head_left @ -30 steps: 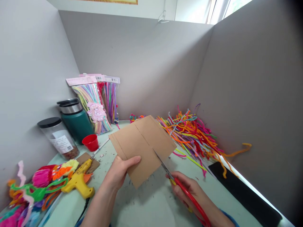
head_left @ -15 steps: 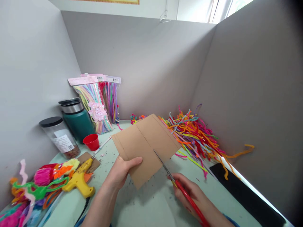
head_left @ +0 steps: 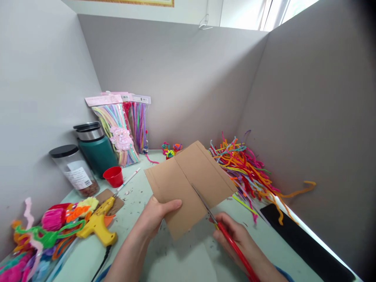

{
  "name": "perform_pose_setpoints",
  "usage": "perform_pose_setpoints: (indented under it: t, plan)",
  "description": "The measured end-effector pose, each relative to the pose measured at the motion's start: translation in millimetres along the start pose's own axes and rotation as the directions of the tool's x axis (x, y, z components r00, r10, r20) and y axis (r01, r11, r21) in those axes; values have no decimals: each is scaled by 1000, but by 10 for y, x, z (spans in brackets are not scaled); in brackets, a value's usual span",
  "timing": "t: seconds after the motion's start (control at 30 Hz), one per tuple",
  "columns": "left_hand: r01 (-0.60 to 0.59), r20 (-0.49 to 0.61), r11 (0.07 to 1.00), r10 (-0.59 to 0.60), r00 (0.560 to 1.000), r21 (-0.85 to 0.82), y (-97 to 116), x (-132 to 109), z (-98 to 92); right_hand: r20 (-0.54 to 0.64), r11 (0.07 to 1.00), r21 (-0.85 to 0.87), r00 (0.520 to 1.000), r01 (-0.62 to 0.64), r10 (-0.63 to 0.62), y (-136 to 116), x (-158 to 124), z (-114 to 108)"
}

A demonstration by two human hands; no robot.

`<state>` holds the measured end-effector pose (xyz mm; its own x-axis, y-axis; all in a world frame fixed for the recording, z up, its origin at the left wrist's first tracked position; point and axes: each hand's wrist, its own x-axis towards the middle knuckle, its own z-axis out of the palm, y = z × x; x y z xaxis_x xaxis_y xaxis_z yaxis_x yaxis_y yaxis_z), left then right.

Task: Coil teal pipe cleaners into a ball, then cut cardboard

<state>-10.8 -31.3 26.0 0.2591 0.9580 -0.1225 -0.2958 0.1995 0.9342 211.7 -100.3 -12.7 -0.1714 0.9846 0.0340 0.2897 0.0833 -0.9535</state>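
Observation:
My left hand [head_left: 160, 215] grips the lower left edge of a brown cardboard sheet [head_left: 205, 168], thumb on top and fingers hidden underneath. Pencil-like lines run across the sheet, one of them down its middle. In my right hand [head_left: 232, 235] is a pair of scissors [head_left: 239, 250] with red handles. Their blades lie at the sheet's near right edge, with the tip pointing towards the middle line. One blade shows on top of the cardboard; the other is hidden.
At left lie a yellow glue gun [head_left: 98, 223], colourful pipe cleaners [head_left: 53, 231], a red cup [head_left: 113, 177], a green bottle [head_left: 96, 150] and a clear jar [head_left: 76, 172]. A heap of pipe cleaners [head_left: 243, 168] and a black strip [head_left: 305, 239] lie at right. Grey panels [head_left: 176, 78] surround the table.
The cardboard has shifted to the right and tilted slightly, carried by my left hand. My right hand and the scissors have barely moved.

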Motion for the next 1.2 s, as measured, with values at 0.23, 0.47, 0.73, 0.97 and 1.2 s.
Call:
perform_pose_setpoints:
  t: [0.23, 0.47, 0.73, 0.97, 1.2]
  plan:
    - [17, -4, 1000, -17, 1000, -2, 15, -5, 18, 18, 999, 7, 999, -44, 44, -97, -30, -23]
    - [51, 74, 999, -52, 996, 10, -10, -16, 29, 14, 999, -14, 999, 38, -38, -313, -10, -42]
    - [59, 114, 998, -60, 992, 11, -35, -35, 47, -62, 997, 81, 998, 16, -11, -148, 88, 20]
    - [54, 132, 999, -53, 990, -3, -47, -31, 60, -91, 988, 154, 995, -19, 34, -46, 126, 42]
    - [120, 135, 985, -104, 985, -120, -59, 1, 55, 81, 932, 318, 984, -175, 158, -183, 46, 33]
